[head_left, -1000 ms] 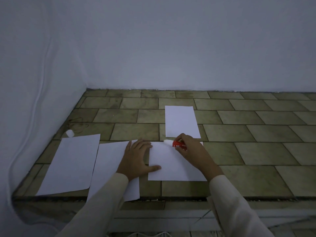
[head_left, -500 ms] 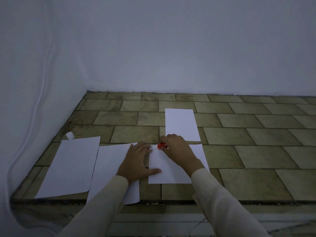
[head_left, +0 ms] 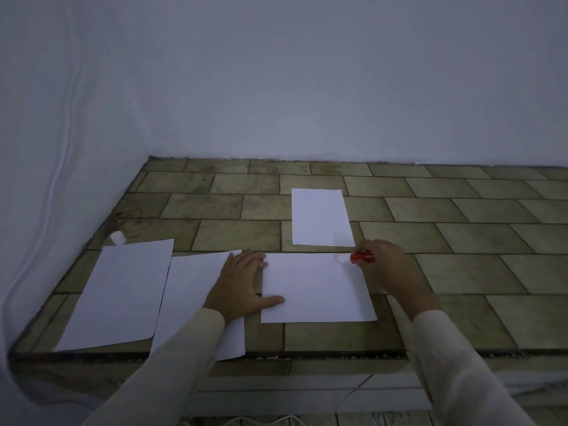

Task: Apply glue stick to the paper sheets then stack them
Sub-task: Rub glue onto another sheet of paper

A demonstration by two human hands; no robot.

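Note:
Several white paper sheets lie on a tiled ledge. The middle sheet (head_left: 316,290) is in front of me. My left hand (head_left: 242,284) lies flat with spread fingers on its left edge, thumb on the paper. My right hand (head_left: 387,265) grips a red glue stick (head_left: 361,257), whose white tip touches the sheet's far right corner. A narrower sheet (head_left: 321,218) lies just beyond it. Two more sheets lie to the left: one (head_left: 196,290) under my left wrist, another (head_left: 123,290) at the far left.
A small white cap (head_left: 118,237) stands beyond the far-left sheet near the wall. White walls close the ledge (head_left: 461,272) at the left and back. The ledge's front edge drops off just below the sheets. Bare tiles stretch to the right.
My right hand has swept the glue stick along the sheet's far edge, from the left corner half a second ago back to the right corner. My left hand has stayed in place.

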